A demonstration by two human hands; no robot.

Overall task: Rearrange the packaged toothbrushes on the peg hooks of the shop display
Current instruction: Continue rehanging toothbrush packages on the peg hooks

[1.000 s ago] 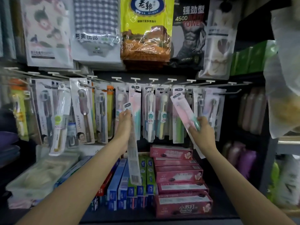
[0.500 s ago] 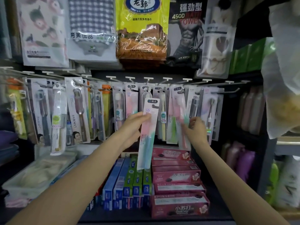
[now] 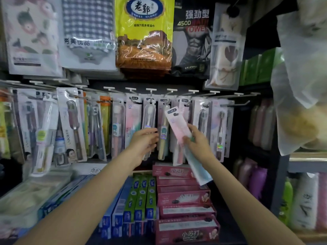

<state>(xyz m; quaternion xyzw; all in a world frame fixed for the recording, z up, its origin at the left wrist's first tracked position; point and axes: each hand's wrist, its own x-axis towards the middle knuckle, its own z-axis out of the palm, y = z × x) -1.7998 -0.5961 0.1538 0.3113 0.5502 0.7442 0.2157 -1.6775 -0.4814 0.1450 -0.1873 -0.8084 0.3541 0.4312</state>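
A dark shop display (image 3: 219, 89) fills the view, with bagged towels hung along the top and a row of white peg hooks (image 3: 151, 89) below them carrying packaged toothbrushes (image 3: 131, 119) side by side. Stacked pink toothpaste boxes (image 3: 184, 198) and green and blue ones (image 3: 141, 197) sit on the shelf underneath. A long pink-to-teal toothbrush pack (image 3: 178, 128) is off the hooks, tilted with its hang-tab end up and to the left, in front of the hanging row. The right hand (image 3: 198, 144) pinches it near the middle, arm reaching up from the lower right. The left hand (image 3: 143, 142) holds nothing, its fingers loosely spread toward a clear-packaged yellow toothbrush (image 3: 163, 137) still hanging.
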